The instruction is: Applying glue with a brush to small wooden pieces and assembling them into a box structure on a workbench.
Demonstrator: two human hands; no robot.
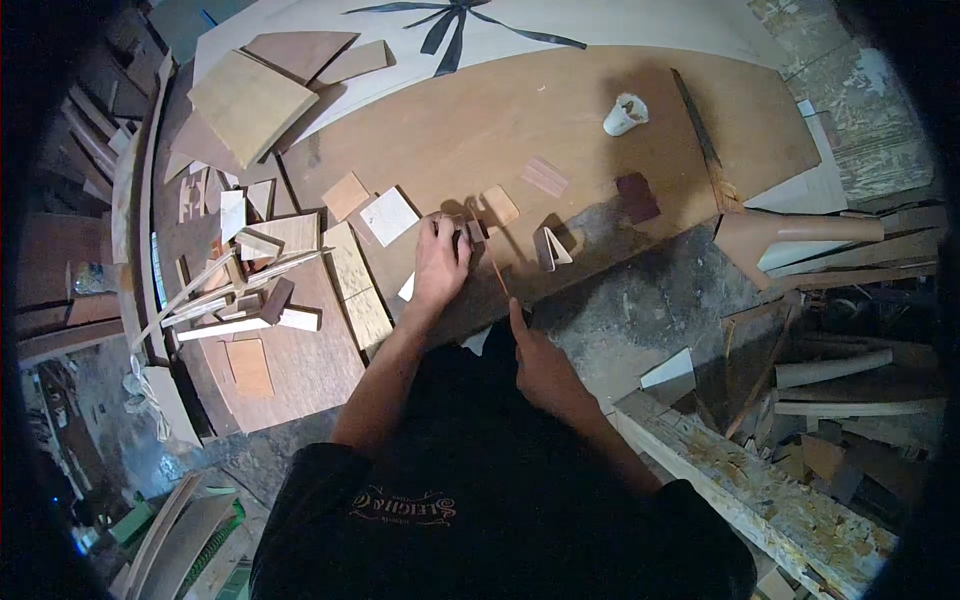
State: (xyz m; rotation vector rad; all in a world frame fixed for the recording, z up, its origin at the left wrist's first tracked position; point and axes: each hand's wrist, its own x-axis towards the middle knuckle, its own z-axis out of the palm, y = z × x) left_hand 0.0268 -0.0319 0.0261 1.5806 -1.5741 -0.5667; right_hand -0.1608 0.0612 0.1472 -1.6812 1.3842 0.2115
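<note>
My left hand (pixel 441 258) presses a small brown block (pixel 476 231) near the front edge of the wooden workbench (pixel 420 160), its fingers closed on it. My right hand (pixel 543 365) is closed round the near end of a long, thin orange-brown tool (pixel 498 268). The tool slants up and left, its far end beside the block; its exact kind I cannot make out. Around the hands lie a white square piece (pixel 389 216), a light tan square (pixel 499 206) and a pinkish striped piece (pixel 545 176). To the right stands a small V-shaped piece (pixel 549 250).
A white cup (pixel 626 115) stands at the back right. Near it are a dark red patch (pixel 637 197) and a handsaw (pixel 698 122). Wood offcuts (pixel 245 270) are heaped on the left, with boards (pixel 250 100) behind. Black strips (pixel 455 22) lie at the far edge.
</note>
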